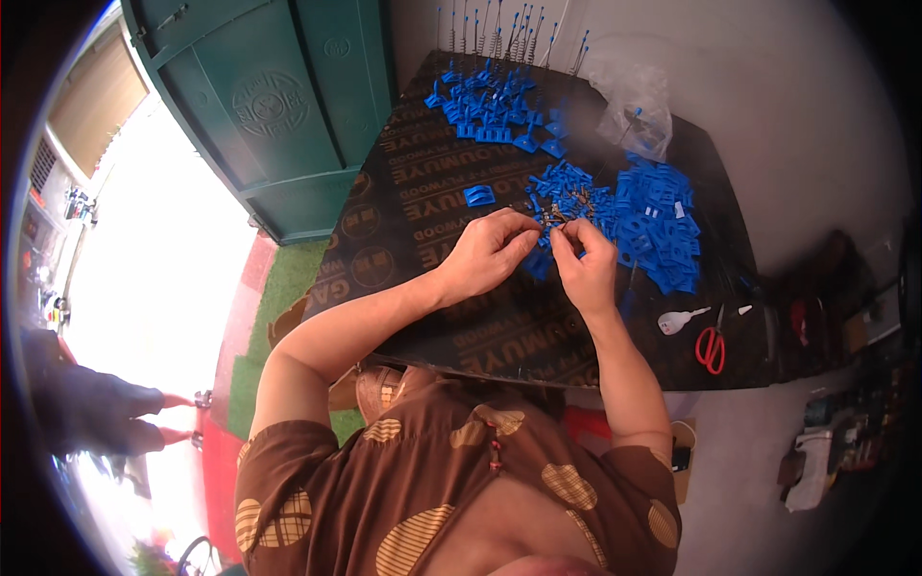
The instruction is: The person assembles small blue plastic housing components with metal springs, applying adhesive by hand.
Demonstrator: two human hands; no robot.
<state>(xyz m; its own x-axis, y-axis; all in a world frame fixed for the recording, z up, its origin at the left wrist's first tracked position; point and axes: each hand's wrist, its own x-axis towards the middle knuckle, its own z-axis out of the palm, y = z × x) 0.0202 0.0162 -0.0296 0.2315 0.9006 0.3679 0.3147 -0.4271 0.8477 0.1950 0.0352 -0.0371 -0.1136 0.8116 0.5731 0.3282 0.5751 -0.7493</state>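
My left hand (490, 252) and my right hand (588, 267) are close together over the table, each with its thumb and fingers pinched. Whatever is between their fingertips is too small to make out. Just beyond the fingers is a heap of small blue plastic pieces mixed with small metal parts (579, 200). To the right of it lies a pile of flat blue plastic pieces (661, 221), some with round holes. One curved blue piece (478, 196) sits alone beyond my left hand. Part of another blue piece (538, 264) shows between my wrists.
Several blue pieces (495, 110), some bearing upright springs, crowd the far end of the black table (432, 317). A clear plastic bag (634, 115) lies near the wall. At right are a white squeeze bottle (677, 322) and red-handled scissors (711, 349). A green door (269, 115) stands left; a person (91, 408) is beyond.
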